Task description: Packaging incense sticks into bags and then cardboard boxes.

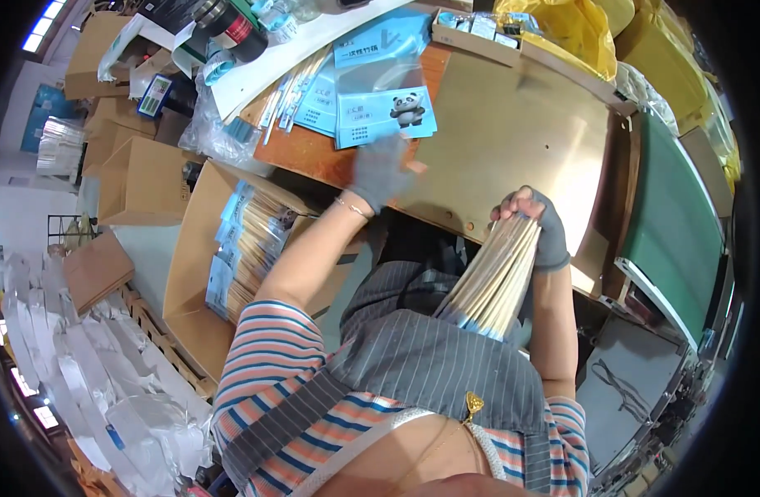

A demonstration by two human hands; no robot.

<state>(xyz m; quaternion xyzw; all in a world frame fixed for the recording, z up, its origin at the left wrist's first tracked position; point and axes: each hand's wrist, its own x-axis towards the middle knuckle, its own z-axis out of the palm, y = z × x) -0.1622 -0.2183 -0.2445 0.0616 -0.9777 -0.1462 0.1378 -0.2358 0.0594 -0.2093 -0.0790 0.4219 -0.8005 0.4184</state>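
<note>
My right hand point(536, 224), in a grey fingerless glove, grips the top end of a bundle of chopsticks point(497, 273). The pale sticks slant down toward my apron, with blue at their lower ends. My left hand point(382, 172), gloved alike, is blurred by motion at the near edge of a stack of blue printed plastic bags point(384, 120). Its fingers are too smeared to read. A panda picture shows on the top bag. Left of the stack, more thin packaged chopsticks point(293, 87) lie on the orange-brown tabletop point(305, 159).
A brass-coloured metal plate point(504, 141) covers the table's right part. At lower left, an open carton point(194, 240) holds several packed chopstick bundles point(252, 248). A dark flask point(231, 29) stands on a white shelf at the back. A green board point(674, 215) is at right.
</note>
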